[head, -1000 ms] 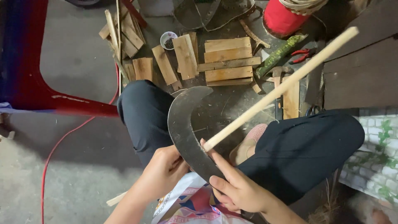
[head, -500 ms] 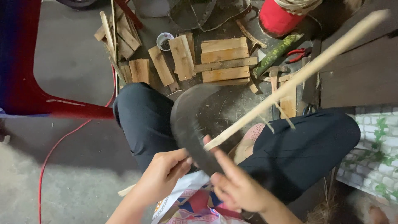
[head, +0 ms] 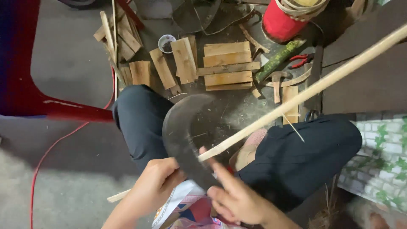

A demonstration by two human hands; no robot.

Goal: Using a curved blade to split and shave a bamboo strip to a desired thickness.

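Seated person, view straight down over dark-trousered knees. Left hand is curled closed around the lower end of a curved dark blade, which arcs up and over between the knees. Right hand is partly open, fingers stretched forward and pressing on the near end of a long pale stick; whether the thumb wraps under it cannot be made out. The stick lies across the blade's edge near the hands and runs up and right, out past the right knee to the frame's edge. A thin sliver hangs off it over the right thigh.

On the ground ahead: a stack of short wooden slats, more loose slats to its left, a small round cup, a red cylindrical container, a green stalk piece, red-handled pliers. A red chair leg stands at left, with a red cord trailing over the concrete.
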